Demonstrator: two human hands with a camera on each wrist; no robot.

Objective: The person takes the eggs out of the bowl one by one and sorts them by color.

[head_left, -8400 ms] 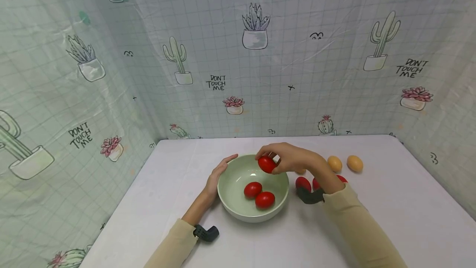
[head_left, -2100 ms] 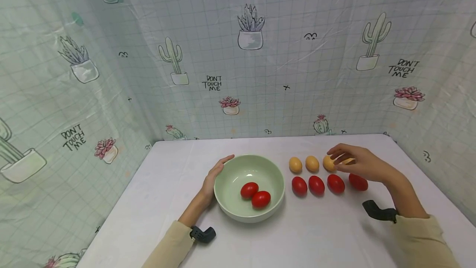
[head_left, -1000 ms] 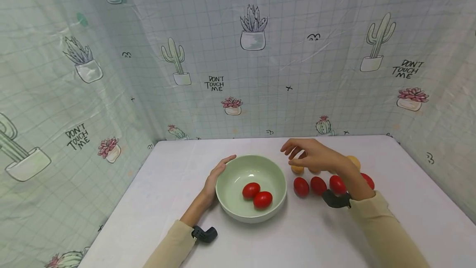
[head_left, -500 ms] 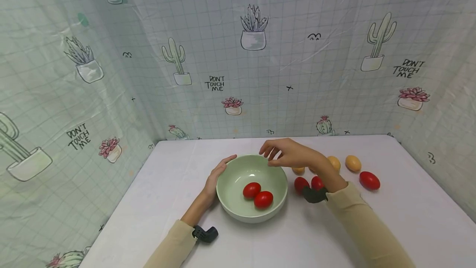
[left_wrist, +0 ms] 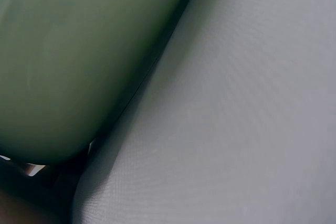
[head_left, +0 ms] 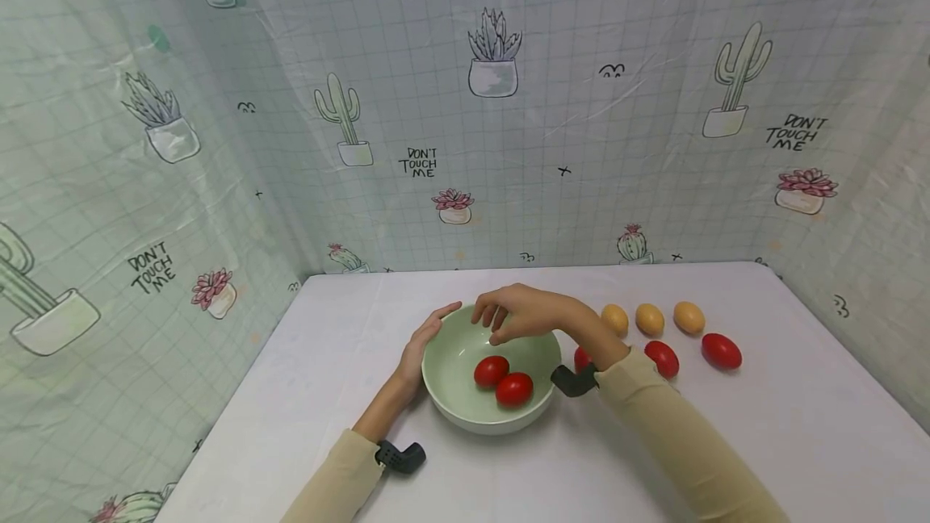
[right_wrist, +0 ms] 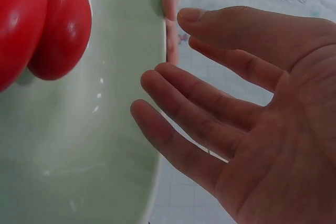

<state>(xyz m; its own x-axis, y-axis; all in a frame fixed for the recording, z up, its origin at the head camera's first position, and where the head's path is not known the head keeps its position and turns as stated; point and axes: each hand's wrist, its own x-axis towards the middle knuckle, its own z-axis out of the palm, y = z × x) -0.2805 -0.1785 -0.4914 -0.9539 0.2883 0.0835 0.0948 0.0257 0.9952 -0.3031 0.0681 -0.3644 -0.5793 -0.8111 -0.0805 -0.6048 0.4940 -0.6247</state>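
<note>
Inside the pale green bowl (head_left: 450,394) two red eggs lie side by side; the front red egg (head_left: 514,390) touches the rear red egg (head_left: 492,371). My left hand (head_left: 416,353) rests along the bowl's left outer side, fingers fairly straight. Over the back of the bowl hovers my right hand (head_left: 519,313), above the eggs and apart from them. In the right wrist view its fingers (right_wrist: 184,111) are loosely bent and hold nothing. The left wrist view shows the bowl's wall (left_wrist: 68,51) close up, with most of the left hand out of sight.
To the right of the bowl, red eggs stand in a row on the white table (head_left: 785,426), ending with a red egg (head_left: 722,351). Behind them is a row of yellow eggs, including a yellow egg (head_left: 689,317). The right forearm covers part of both rows.
Earlier my right hand held a red egg over the bowl; that egg now appears at the row's right end. Since then the emptied hand has swung left over the bowl. The left hand stayed put.
</note>
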